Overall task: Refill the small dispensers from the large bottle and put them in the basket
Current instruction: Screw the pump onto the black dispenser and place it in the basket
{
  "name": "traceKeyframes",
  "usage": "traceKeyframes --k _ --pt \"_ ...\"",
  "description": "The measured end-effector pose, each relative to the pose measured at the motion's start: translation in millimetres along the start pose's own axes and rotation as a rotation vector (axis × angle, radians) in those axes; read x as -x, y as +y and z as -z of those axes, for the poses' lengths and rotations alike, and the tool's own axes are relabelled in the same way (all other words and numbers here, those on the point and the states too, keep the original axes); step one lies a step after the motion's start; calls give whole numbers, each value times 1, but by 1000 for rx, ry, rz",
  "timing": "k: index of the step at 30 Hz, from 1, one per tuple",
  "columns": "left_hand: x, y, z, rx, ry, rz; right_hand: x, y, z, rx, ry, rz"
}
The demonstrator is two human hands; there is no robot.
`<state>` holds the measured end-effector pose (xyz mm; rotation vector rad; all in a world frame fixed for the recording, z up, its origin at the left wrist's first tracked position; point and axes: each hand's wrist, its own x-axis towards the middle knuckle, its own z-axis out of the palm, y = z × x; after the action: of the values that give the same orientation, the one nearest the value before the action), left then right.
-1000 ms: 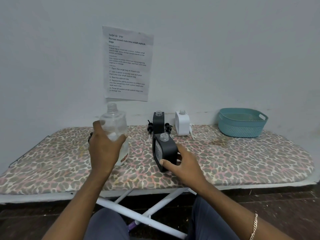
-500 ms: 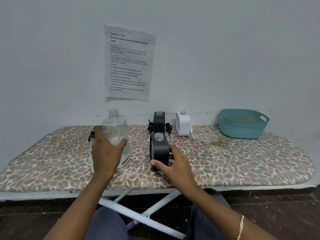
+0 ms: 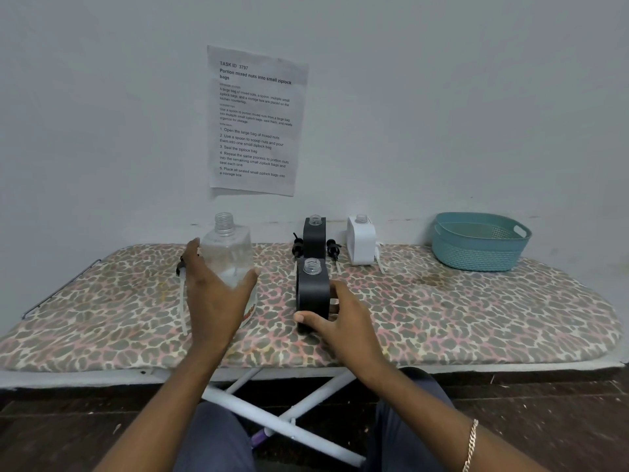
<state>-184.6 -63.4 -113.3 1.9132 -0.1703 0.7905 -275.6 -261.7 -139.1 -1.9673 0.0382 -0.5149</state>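
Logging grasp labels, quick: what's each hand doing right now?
Left hand: wrapped round the large bottle, holding it.
Right hand: holding the near black dispenser between thumb and fingers.

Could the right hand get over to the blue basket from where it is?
Probably yes. The right hand grips the near black dispenser, and only bare board lies between it and the basket, far to its right.

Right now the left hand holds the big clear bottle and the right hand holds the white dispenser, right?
No. In the head view the right hand holds the near black dispenser, not the white dispenser; the left hand does hold the big clear bottle.
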Motion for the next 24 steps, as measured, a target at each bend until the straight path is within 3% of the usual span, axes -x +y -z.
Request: traceKeyframes --k 3,8,11,13,16,19,24 --pt "3 5 0 -74 59 -120 -3 -2 4 40 -25 -18" --pt "11 32 -2 -280 212 -548 -2 -5 8 87 -65 -56" --pt "21 44 -6 -221 170 -681 -1 -7 8 97 -70 -73" --pt "31 47 -12 -138 26 -638 0 -7 8 99 -65 -72" --pt "45 47 -23 -96 -224 -384 1 -4 6 84 -65 -70" --pt "49 36 -31 -97 -366 -164 3 -3 4 49 -92 -79" --pt "52 21 -37 -93 -488 -116 6 -2 3 -15 -105 -93"
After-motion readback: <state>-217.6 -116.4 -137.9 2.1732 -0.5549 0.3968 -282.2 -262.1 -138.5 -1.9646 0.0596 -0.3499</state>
